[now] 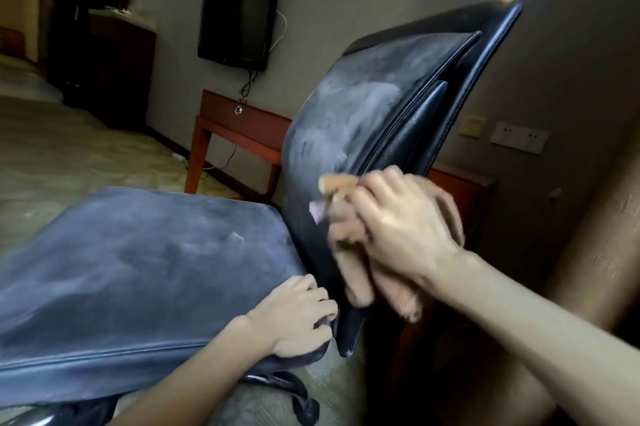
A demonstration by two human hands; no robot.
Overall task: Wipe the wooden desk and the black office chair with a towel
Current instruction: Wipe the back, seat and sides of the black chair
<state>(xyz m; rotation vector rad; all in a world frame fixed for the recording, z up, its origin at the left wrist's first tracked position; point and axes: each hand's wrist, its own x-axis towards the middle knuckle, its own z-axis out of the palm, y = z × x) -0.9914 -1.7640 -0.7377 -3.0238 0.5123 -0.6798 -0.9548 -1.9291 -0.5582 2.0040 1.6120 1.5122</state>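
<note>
Black office chair [426,55]: backrest and seat [138,259] are grey with dust, so the wiping looks far from done.
Right hand [391,228]: blurred, low on the backrest over a pale towel [317,209] corner; I cannot tell whether its fingers are clenched or flat.
Left hand [294,318]: fingers curl over the seat's rear corner, likely bracing the chair against swivelling.
Wooden desk [242,120]: by the wall, well apart.

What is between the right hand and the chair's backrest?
Head view: a pale towel, only a corner showing, lies between the blurred right hand and the dusty black backrest.
</note>
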